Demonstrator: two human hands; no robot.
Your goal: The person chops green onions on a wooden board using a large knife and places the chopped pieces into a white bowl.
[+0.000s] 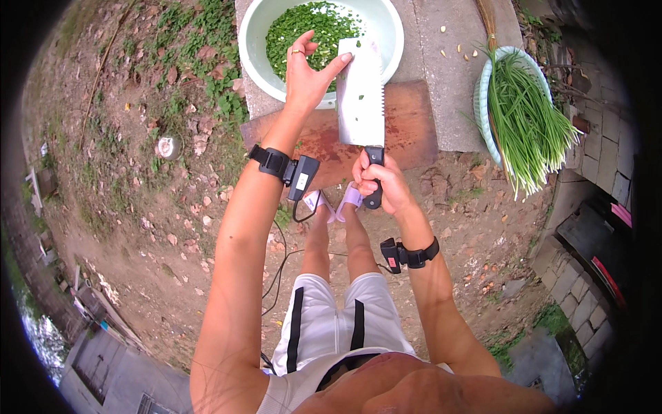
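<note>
My right hand (385,181) grips the black handle of a cleaver (359,98), whose wide steel blade points away from me. One side of the blade is serrated, and a few green bits cling to its face. Over the near part of a pale green plastic basin (248,57), my left hand (310,70) has its fingers spread. Its thumb tip lies at the blade's left side near the far end. Chopped green chives or scallions (315,28) fill the basin's bottom. Below the blade lies a stained wooden cutting board (408,124), partly covered by the basin and cleaver.
A light blue woven basket (483,111) of long green chives or scallions (532,114) stands on the right. Several garlic cloves (459,48) lie on the concrete slab (445,98). A cable (279,274) hangs near my legs, and a white cup-like object (168,148) is on the ground left.
</note>
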